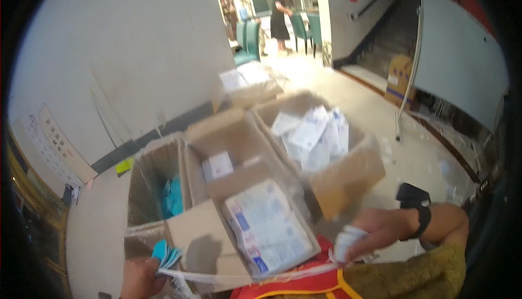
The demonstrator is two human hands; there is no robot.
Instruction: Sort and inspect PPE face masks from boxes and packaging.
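Note:
My left hand (142, 278), low at the left, is closed on a small fanned bunch of teal pieces (166, 255); their exact kind does not show. On the right, my right hand (375, 231) wraps round a small bundle of white pieces (348, 242), too blurred to name. A thin pale strip (255, 277) runs between the two hands, bowing downward; whether either hand grips it I cannot tell. Beyond the hands, a carton (220, 261) holds flat white packets with blue and red print (269, 225). More teal pieces (173, 197) lie in the carton at the left (136, 190).
A middle carton (217, 130) holds a small white box (217, 166). The far-right carton (348, 185) is heaped with white printed packets (315, 136). A whiteboard (462, 54) stands at right, near stairs (386, 38). A person (280, 19) stands by green chairs (302, 30) through the doorway.

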